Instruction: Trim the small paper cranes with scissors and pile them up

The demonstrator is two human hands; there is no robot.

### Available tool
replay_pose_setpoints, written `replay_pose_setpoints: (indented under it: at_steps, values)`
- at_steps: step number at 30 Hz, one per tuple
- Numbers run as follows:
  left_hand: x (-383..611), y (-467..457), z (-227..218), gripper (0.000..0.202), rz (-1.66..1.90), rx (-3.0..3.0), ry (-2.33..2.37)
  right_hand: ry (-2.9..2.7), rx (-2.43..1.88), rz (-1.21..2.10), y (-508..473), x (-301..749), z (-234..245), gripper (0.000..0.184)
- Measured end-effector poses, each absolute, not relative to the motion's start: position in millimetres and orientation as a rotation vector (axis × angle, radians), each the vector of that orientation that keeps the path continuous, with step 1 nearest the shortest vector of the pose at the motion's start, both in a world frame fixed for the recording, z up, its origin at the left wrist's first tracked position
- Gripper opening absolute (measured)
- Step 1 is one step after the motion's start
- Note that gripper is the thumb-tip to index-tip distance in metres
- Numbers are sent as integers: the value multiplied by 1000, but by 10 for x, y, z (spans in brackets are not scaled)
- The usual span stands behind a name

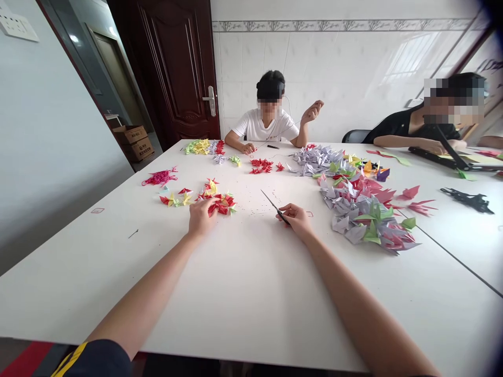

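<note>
1. Carefully, the right hand (295, 220) pinches a slim black pointed tool (271, 201), held low and steady above the white worktop (251, 298).
2. The left hand (202, 217), fingers curled, rests against red paper origami pieces (222, 206).

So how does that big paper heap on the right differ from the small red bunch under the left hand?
The heap is far bigger than the red bunch. The heap is mostly lilac and green, the bunch mainly red with yellow. The left hand touches the bunch, not the heap. Both are folded paper on the white table.
</note>
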State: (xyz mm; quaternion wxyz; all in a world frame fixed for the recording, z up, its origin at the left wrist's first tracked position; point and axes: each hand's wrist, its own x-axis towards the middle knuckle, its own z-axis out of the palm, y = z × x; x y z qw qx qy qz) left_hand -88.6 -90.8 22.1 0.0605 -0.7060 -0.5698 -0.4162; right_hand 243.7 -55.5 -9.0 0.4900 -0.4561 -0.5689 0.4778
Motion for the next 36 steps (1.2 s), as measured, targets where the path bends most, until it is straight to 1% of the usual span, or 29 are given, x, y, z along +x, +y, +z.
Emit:
replay_pose_setpoints:
  at_steps: [2,5,7,11,13,15,20,25,28,32,36]
  values:
    - [-871,-927,251,29,-1341,-2117,-1655,-1380,-1108,1157,-553,2436,-88,44]
    - [-783,-968,326,20,-1468,-2157,-1521,-1380,-1102,1152,-567,2429,-60,43]
    - [-655,-989,375,16,-1607,-2215,-1484,-1360,-1099,1147,-590,2421,-23,42]
    - [-256,-939,373,9,-1988,-2512,-1707,-1292,-1103,1132,-647,2410,65,41]
    - [-49,-871,315,12,-2226,-2625,-1852,-1283,-1109,1128,-666,2408,95,43]
    - [102,-798,247,18,-2448,-2608,-1984,-1288,-1118,1124,-673,2407,109,46]
    - [101,-644,165,31,-2882,-2283,-2121,-1300,-1118,1100,-650,2420,83,47]
    - [-81,-553,179,34,-3246,-1869,-2046,-1363,-1051,1136,-643,2421,42,43]
    - [-100,-530,163,36,-3286,-1846,-2029,-1436,-978,1214,-664,2380,28,41]
    - [-87,-516,142,37,-3222,-1953,-2049,-1493,-916,1314,-701,2310,26,39]
    - [-81,-517,158,37,-3112,-2056,-2102,-1496,-938,1271,-720,2282,37,34]
